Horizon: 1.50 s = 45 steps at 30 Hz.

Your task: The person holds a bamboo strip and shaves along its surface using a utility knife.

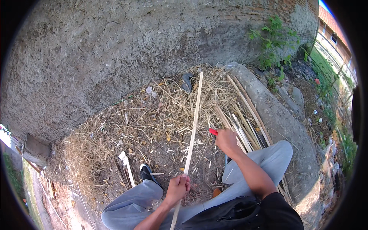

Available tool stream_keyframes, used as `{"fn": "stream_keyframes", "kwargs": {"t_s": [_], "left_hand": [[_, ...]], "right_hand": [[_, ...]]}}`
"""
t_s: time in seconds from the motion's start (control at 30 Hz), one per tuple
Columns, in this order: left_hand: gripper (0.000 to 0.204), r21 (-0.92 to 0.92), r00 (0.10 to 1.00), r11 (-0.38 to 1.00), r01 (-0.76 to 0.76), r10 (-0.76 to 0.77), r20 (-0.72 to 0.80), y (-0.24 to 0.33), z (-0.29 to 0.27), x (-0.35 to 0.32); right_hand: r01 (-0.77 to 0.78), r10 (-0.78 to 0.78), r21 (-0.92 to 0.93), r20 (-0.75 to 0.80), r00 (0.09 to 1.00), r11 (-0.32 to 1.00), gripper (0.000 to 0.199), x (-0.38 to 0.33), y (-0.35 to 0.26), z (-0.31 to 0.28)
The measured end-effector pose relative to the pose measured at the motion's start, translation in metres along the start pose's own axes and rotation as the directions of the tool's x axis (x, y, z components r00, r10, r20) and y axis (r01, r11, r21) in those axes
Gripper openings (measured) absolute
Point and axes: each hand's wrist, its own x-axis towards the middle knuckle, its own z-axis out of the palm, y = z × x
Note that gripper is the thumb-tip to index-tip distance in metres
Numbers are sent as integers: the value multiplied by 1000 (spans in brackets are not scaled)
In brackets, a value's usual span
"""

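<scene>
My left hand (pixel 177 189) is closed around the lower part of a long, pale bamboo or wooden strip (pixel 194 122). The strip slants up and away from my lap, its far end over the dry straw. To the right of it, my right hand (pixel 227 141) is curled in a fist. A small red end of a tool (pixel 213 132) sticks out of that fist toward the strip, apart from it. The rest of this tool is hidden by the fingers, so its kind does not show.
Several strips (pixel 245 134) lie right of my right hand, along a long stone slab (pixel 276 119). Dry straw (pixel 153 103) and shavings cover the ground before a rough wall (pixel 115 50). A dark grey object (pixel 187 82) rests near the wall; short pieces (pixel 127 168) lie left.
</scene>
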Motion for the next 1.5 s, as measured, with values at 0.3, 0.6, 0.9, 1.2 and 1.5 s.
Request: {"fn": "stream_keyframes", "kwargs": {"t_s": [0.3, 0.6, 0.9, 1.2, 1.5], "left_hand": [[36, 77, 987, 988, -137, 143, -75, -17, 8, 12], [35, 222, 958, 948, -229, 261, -123, -23, 16, 13], [37, 282, 960, 941, -190, 237, -146, -25, 21, 5], [35, 215, 985, 966, -140, 157, -64, -13, 15, -9], [35, 191, 973, 965, -180, 203, -110, -17, 11, 0]], "right_hand": [[275, -283, 66, 222, 933, 959, 17, -53, -47, -3], [363, -351, -18, 211, 912, 932, 16, -62, -56, 1], [313, -312, 35, 233, 921, 949, 17, -47, -48, 34], [-93, 93, 9, -4, 996, 996, 15, 8, 9, -16], [262, -262, 26, 196, 945, 965, 14, -50, -47, 2]]}}
